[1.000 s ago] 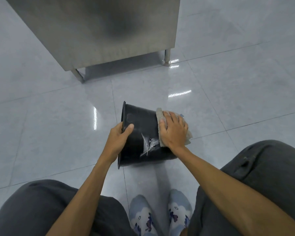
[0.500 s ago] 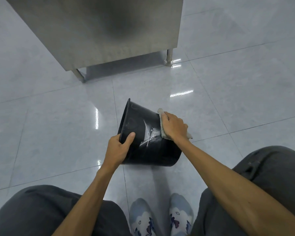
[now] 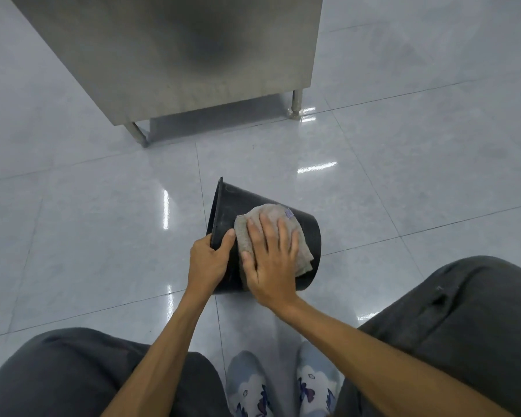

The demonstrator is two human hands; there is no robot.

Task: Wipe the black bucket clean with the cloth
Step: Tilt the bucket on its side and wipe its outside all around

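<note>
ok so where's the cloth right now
In the head view, centre frame, the cloth lies on the side wall of the tipped black bucket on the floor. The right hand presses flat on it, beside the left hand gripping the rim.

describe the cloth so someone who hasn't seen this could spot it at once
On the tiled floor before the steel cabinet lies a black bucket on its side. The cloth is the grey-beige towel draped over its wall under the flat right hand, a purple tag at its far edge.

Glossy tile floor [image 3: 88,242]: black bucket [image 3: 309,236] on side, steel cabinet [image 3: 178,55] on legs.
</note>
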